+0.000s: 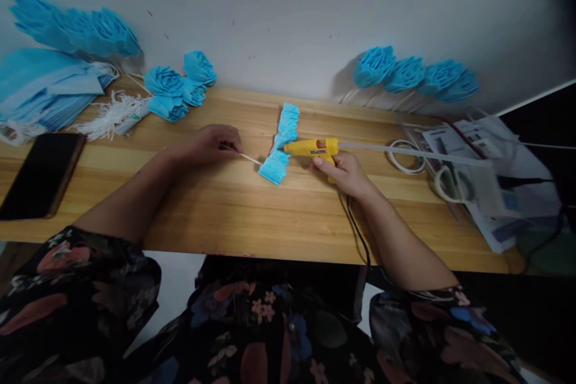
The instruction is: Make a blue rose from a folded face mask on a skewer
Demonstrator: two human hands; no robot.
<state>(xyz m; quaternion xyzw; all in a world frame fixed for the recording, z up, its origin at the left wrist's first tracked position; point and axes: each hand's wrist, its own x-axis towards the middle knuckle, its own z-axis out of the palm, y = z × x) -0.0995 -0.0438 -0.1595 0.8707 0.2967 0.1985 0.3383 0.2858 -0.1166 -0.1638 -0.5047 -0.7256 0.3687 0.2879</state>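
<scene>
A pleated blue strip (286, 131) lies on the wooden table (202, 216), its lower end nearest me. My left hand (215, 144) pinches a thin pale stick (250, 159), whose far tip meets the strip's lower part. From the right, my right hand (341, 171) is wrapped round the handle of a yellow glue gun (310, 147). The gun's nozzle is at the middle of the strip; whether it touches cannot be made out. A long translucent glue stick (405, 150) sticks out of the gun's back.
Blue flowers (164, 81) and stacked blue masks (49, 87) lie at the left, near white cords (110, 117) and a phone (42, 175). More flowers (374, 66) lean on the wall. Tape (406, 156), scissors (454, 185) and papers (508, 228) are at the right.
</scene>
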